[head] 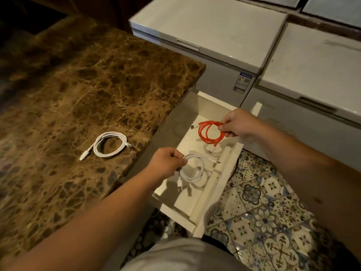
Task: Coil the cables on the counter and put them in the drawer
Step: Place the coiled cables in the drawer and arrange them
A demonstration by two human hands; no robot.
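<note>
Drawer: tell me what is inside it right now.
Over the open drawer, the left hand holds a coiled white cable and the right hand an orange one. Whether they touch the bottom is unclear. The hands hide part of the floor.

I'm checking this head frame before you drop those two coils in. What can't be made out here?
- Drawer floor: whether a pale cable already lies under the orange cable; too faint against the white base.
- White cable: grip point hidden by the left hand.
- Right hand: fingertips hide where the orange coil is pinched.
- Counter: left and far parts dark, cut off beyond the coiled cable.
</note>
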